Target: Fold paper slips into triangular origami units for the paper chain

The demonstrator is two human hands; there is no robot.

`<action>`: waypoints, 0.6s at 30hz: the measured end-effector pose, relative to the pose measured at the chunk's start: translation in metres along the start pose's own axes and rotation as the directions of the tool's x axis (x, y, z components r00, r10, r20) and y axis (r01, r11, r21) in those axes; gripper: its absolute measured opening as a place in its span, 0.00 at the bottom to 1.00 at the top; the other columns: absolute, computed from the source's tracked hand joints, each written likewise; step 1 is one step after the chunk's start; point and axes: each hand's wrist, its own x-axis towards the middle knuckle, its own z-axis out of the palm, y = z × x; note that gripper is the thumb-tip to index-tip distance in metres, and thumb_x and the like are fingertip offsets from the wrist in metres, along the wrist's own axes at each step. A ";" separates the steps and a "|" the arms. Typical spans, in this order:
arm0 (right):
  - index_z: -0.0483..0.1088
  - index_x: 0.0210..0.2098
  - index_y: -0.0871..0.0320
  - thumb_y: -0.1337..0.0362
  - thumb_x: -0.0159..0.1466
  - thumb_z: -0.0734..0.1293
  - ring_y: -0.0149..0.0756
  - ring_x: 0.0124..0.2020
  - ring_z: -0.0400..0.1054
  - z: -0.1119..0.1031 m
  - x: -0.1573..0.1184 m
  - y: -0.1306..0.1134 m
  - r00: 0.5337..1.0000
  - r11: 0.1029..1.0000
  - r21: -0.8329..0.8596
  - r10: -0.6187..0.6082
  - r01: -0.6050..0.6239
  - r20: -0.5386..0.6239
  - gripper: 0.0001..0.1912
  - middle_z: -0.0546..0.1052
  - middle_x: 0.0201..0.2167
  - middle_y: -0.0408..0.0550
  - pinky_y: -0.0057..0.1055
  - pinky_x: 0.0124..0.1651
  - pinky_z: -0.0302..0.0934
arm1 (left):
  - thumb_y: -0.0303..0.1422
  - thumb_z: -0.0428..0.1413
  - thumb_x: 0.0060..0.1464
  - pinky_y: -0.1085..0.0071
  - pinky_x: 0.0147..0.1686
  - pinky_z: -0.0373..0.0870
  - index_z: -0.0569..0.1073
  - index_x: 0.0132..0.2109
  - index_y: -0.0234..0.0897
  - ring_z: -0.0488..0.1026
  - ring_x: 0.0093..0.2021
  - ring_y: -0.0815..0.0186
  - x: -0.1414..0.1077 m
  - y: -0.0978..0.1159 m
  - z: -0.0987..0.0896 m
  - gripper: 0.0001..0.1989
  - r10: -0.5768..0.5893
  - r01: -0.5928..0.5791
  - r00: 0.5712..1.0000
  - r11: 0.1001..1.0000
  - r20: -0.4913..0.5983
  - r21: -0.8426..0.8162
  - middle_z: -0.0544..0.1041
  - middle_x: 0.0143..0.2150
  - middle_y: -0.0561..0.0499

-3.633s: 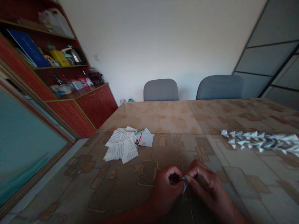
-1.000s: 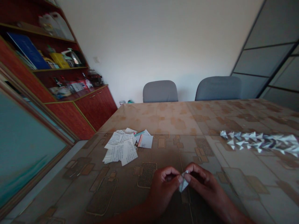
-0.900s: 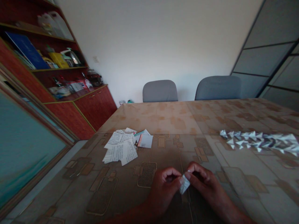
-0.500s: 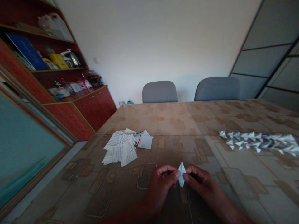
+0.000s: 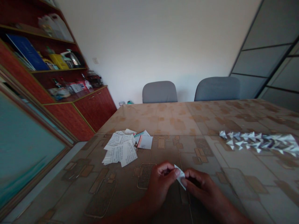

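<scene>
Plain white wall ahead, two grey chairs tucked behind the far edge of the patterned table, and here, on the near side, two bare hands at work! Left hand: narrow grip, thumb and finger pinched on a small folded paper. Right hand: its grip is narrow too, fingertips on the other side of that same piece. So the paper sits right between the two grips, tilted, upper tip leaning left, lower tip pointing down and to the right. Fingers hide part of it.

Look beyond the left grip, off to its left: a loose pile of paper slips, most covered in print, with a white one edged in orange on its right side. Now well over to the right of the right grip, and farther off: pointed folded pieces, lined up in a long double row, blurring toward the far end. Away past the left grip, beyond the table, stands a reddish wooden cabinet, shelves crowded, a blue folder leaning there.
</scene>
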 end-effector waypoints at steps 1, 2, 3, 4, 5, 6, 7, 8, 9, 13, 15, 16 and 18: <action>0.64 0.25 0.57 0.53 0.64 0.61 0.31 0.26 0.59 0.000 0.000 0.001 1.000 1.000 -0.026 -0.005 0.005 -0.005 0.17 0.64 0.23 0.40 0.26 0.28 0.55 | 0.38 0.61 0.47 0.75 0.28 0.58 0.71 0.24 0.35 0.62 0.25 0.70 0.000 -0.001 0.001 0.13 0.001 -0.001 1.000 1.000 -0.004 -0.021 0.66 0.21 0.57; 0.64 0.25 0.57 0.53 0.64 0.62 0.31 0.25 0.58 0.001 0.000 0.001 1.000 0.999 -0.045 -0.011 0.010 -0.009 0.17 0.64 0.22 0.40 0.26 0.28 0.54 | 0.38 0.61 0.47 0.75 0.28 0.58 0.70 0.23 0.35 0.62 0.25 0.70 0.000 -0.001 0.001 0.13 0.002 -0.002 1.000 0.999 -0.007 -0.033 0.65 0.21 0.57; 0.64 0.24 0.57 0.54 0.64 0.61 0.31 0.25 0.59 0.001 0.000 0.002 1.000 0.998 -0.055 -0.015 0.014 -0.012 0.16 0.64 0.22 0.40 0.25 0.28 0.54 | 0.38 0.62 0.46 0.75 0.28 0.58 0.70 0.23 0.35 0.62 0.25 0.70 0.000 -0.002 0.002 0.13 -0.002 0.001 1.000 0.999 -0.008 -0.040 0.65 0.21 0.57; 0.64 0.25 0.57 0.54 0.64 0.61 0.31 0.26 0.59 0.000 0.000 0.002 1.000 0.998 -0.059 -0.018 0.017 -0.010 0.16 0.65 0.22 0.40 0.25 0.29 0.55 | 0.38 0.62 0.46 0.75 0.28 0.58 0.70 0.23 0.34 0.62 0.25 0.70 0.000 -0.002 0.002 0.13 -0.010 0.010 1.000 0.999 -0.006 -0.045 0.66 0.21 0.57; 0.65 0.25 0.57 0.55 0.65 0.61 0.32 0.26 0.60 0.000 0.000 0.003 1.000 0.998 -0.058 -0.022 0.021 -0.006 0.15 0.66 0.23 0.40 0.25 0.29 0.55 | 0.38 0.62 0.46 0.74 0.28 0.59 0.71 0.24 0.34 0.62 0.24 0.70 0.001 -0.002 0.002 0.13 -0.022 0.022 1.000 0.999 0.002 -0.049 0.67 0.21 0.56; 0.65 0.26 0.57 0.55 0.65 0.61 0.32 0.26 0.61 0.000 0.000 0.003 1.000 0.998 -0.061 -0.025 0.025 -0.006 0.15 0.67 0.23 0.40 0.25 0.29 0.56 | 0.39 0.62 0.46 0.74 0.28 0.59 0.72 0.26 0.34 0.63 0.25 0.69 0.002 -0.002 0.003 0.12 -0.035 0.036 0.999 0.998 0.008 -0.053 0.68 0.22 0.55; 0.66 0.26 0.57 0.56 0.65 0.61 0.32 0.26 0.62 -0.001 0.000 0.003 1.000 0.997 -0.073 -0.029 0.028 -0.011 0.14 0.68 0.23 0.41 0.25 0.29 0.56 | 0.39 0.62 0.46 0.74 0.28 0.60 0.74 0.28 0.34 0.64 0.25 0.69 0.003 0.000 0.002 0.12 -0.046 0.047 0.999 0.998 0.010 -0.053 0.70 0.23 0.54; 0.66 0.26 0.56 0.56 0.65 0.60 0.32 0.26 0.62 -0.001 0.000 0.003 0.999 0.995 -0.094 -0.035 0.033 -0.023 0.14 0.68 0.24 0.41 0.25 0.29 0.56 | 0.39 0.62 0.46 0.73 0.28 0.60 0.75 0.29 0.33 0.64 0.25 0.69 0.003 0.001 0.002 0.12 -0.053 0.053 0.999 0.997 0.004 -0.051 0.71 0.24 0.54; 0.66 0.26 0.56 0.57 0.65 0.60 0.32 0.26 0.63 -0.002 0.000 0.003 0.998 0.991 -0.123 -0.048 0.042 -0.041 0.14 0.68 0.24 0.41 0.25 0.29 0.57 | 0.39 0.62 0.46 0.73 0.29 0.60 0.75 0.30 0.33 0.64 0.26 0.69 0.004 0.002 0.002 0.12 -0.057 0.057 0.998 0.997 -0.005 -0.048 0.71 0.24 0.54; 0.66 0.26 0.56 0.60 0.66 0.60 0.33 0.28 0.66 -0.002 0.002 -0.003 0.984 0.957 -0.258 -0.160 0.135 -0.080 0.13 0.70 0.25 0.43 0.26 0.31 0.58 | 0.39 0.62 0.45 0.74 0.29 0.57 0.73 0.24 0.34 0.62 0.25 0.70 0.005 0.004 0.001 0.13 -0.070 0.067 0.997 0.994 -0.038 -0.084 0.67 0.20 0.56; 0.66 0.26 0.56 0.60 0.67 0.60 0.34 0.29 0.67 -0.002 0.003 -0.006 0.975 0.937 -0.297 -0.213 0.185 -0.065 0.14 0.70 0.26 0.43 0.26 0.32 0.59 | 0.39 0.63 0.45 0.74 0.29 0.57 0.72 0.24 0.34 0.62 0.25 0.69 0.006 0.001 0.000 0.13 -0.082 0.075 0.996 0.987 -0.038 -0.144 0.67 0.20 0.56; 0.66 0.26 0.56 0.61 0.67 0.59 0.34 0.30 0.67 -0.002 0.004 -0.007 0.972 0.932 -0.304 -0.228 0.199 -0.060 0.14 0.71 0.26 0.44 0.26 0.33 0.59 | 0.40 0.63 0.44 0.73 0.29 0.58 0.71 0.24 0.34 0.62 0.25 0.69 0.007 -0.001 0.000 0.14 -0.089 0.082 0.995 0.981 -0.035 -0.174 0.67 0.21 0.56; 0.66 0.26 0.56 0.61 0.67 0.59 0.34 0.30 0.68 -0.001 0.004 -0.006 0.970 0.931 -0.303 -0.232 0.203 -0.065 0.14 0.71 0.26 0.43 0.26 0.33 0.59 | 0.42 0.63 0.46 0.73 0.30 0.59 0.70 0.24 0.35 0.62 0.25 0.69 0.009 -0.002 -0.001 0.16 -0.103 0.094 0.994 0.973 -0.034 -0.212 0.67 0.21 0.55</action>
